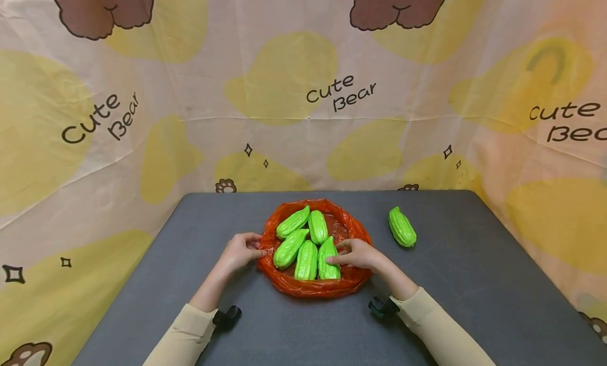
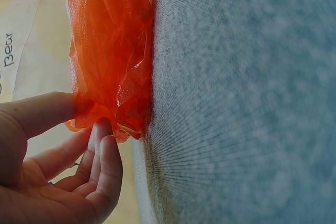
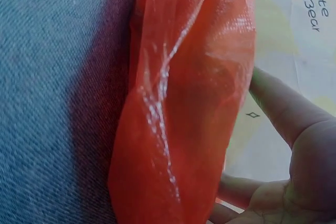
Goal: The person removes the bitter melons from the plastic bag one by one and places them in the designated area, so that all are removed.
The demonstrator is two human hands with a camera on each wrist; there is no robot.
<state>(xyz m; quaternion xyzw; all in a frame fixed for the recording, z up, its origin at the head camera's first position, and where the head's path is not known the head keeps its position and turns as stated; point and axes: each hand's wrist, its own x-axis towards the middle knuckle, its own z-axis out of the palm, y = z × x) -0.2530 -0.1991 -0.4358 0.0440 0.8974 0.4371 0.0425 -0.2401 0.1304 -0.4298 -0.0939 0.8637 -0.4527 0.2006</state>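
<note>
An orange-red plastic bag [image 1: 308, 288] with its rim rolled down stands on the grey table. Inside it lie several bright green, ridged bitter melons [image 1: 293, 222]. At the bag's left side my left hand [image 1: 241, 251] pinches the rim; the left wrist view shows the thumb and fingers on the crinkled plastic [image 2: 113, 51]. My right hand [image 1: 359, 254] reaches over the right rim and holds the rightmost bitter melon [image 1: 328, 266] between thumb and fingers. In the right wrist view the bag wall [image 3: 184, 129] hides the fingertips and the melon.
Another bitter melon [image 1: 402, 227] lies on the table [image 1: 455, 292], to the right of the bag. A printed cloth [image 1: 294, 145] hangs behind the table and along its sides. A black wrist strap [image 1: 227, 317] is on the left forearm, a similar one [image 1: 383, 307] on the right.
</note>
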